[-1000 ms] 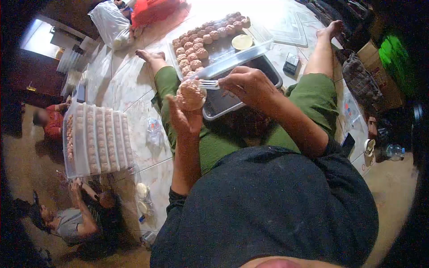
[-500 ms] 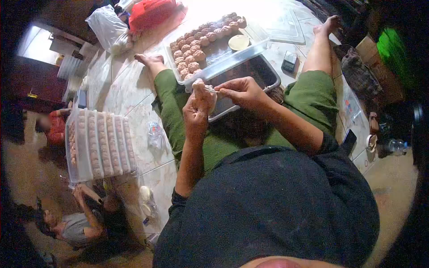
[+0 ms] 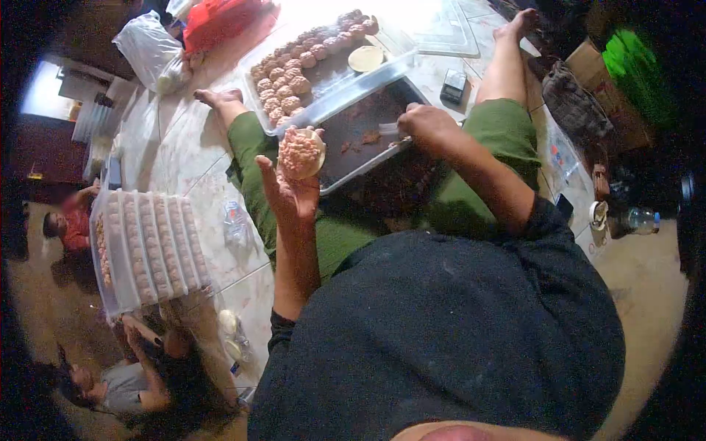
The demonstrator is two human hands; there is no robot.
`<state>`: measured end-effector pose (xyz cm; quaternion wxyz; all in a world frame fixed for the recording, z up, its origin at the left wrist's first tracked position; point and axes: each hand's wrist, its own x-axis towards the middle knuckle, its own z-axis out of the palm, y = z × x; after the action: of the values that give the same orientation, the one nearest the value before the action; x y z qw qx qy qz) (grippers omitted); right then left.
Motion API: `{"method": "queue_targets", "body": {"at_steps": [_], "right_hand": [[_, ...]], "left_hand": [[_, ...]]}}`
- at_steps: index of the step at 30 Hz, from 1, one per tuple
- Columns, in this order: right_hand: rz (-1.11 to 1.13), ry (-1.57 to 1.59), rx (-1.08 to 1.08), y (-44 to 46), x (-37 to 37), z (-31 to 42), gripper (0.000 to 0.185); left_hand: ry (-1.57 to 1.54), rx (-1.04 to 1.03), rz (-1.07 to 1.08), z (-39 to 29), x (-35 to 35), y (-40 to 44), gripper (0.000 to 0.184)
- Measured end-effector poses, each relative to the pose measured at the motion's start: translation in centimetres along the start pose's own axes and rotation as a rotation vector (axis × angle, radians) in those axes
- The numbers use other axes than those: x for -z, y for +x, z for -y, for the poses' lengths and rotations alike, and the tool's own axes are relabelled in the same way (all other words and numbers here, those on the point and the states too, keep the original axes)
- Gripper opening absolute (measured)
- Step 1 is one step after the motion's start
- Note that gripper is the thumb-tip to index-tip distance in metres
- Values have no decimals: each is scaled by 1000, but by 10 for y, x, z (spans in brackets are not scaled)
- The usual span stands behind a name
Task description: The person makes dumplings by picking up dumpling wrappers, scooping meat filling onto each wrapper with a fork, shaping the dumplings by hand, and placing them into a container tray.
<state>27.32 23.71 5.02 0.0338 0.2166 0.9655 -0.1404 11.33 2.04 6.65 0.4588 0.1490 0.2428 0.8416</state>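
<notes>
- Currently, the left hand [image 3: 291, 195], left of centre in the frame, is lying palm up and half open, its fingers cupping a round wrapper [image 3: 320, 152] from behind, the thumb standing apart.
- The filling [image 3: 298, 153] is sitting as a loose mound on that wrapper; with nothing enclosing it, any tilt of the palm is presenting the chief risk of spillage.
- The wrapper is looking thin and soft; uneven loading is, in my judgement, inviting a sag or tear.
- The right hand [image 3: 426, 129], right of centre, is apparently pinching a clear utensil [image 3: 387, 129], mostly hidden; a slack pinch is risking a drop into the dark tray [image 3: 334, 160].
- The tray, mid-frame, is showing scattered scraps; scraping thin remnants is likely giving uneven portions.
- The clear tub [image 3: 346, 92], upper centre, is overlapping the tray's far side; a knock there is threatening the rows of filled pieces [image 3: 279, 88].
- The pale wrappers [image 3: 365, 59] inside the tub are lying uncovered, so drying is posing a lesser concern.
</notes>
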Motion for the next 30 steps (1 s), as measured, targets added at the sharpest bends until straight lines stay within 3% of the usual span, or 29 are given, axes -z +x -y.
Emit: {"method": "queue_targets", "body": {"at_steps": [2, 5, 8, 13, 16, 21, 24, 25, 28, 30], "right_hand": [[-173, -8, -65, -11, 13, 3, 13], [-508, 311, 68, -4, 19, 3, 14], [-669, 478, 547, -5, 41, 32, 12], [-625, 603, 614, -3, 24, 72, 10], [-485, 471, 536, -6, 11, 66, 10], [-630, 516, 497, -19, 33, 68, 11], [-517, 446, 522, -25, 26, 90, 10], [-567, 568, 538, -21, 13, 97, 11], [-498, 493, 467, -25, 12, 96, 12], [-509, 460, 489, -24, 15, 85, 13]], "left_hand": [[-84, 15, 13, 1, -3, 1, 84], [-86, 56, -18, 4, -5, 0, 84], [-82, 87, -3, 6, -15, -3, 82], [-80, 78, -25, 7, -23, -10, 84], [-170, 80, -27, 4, -18, -12, 87], [-138, 31, -88, -3, -12, -9, 89], [-281, 100, -10, 5, -21, -8, 89], [-507, 152, 94, 6, -17, -9, 88], [-555, 171, 86, 1, -16, -13, 88], [-382, 107, -15, -4, -14, -14, 88]]}}
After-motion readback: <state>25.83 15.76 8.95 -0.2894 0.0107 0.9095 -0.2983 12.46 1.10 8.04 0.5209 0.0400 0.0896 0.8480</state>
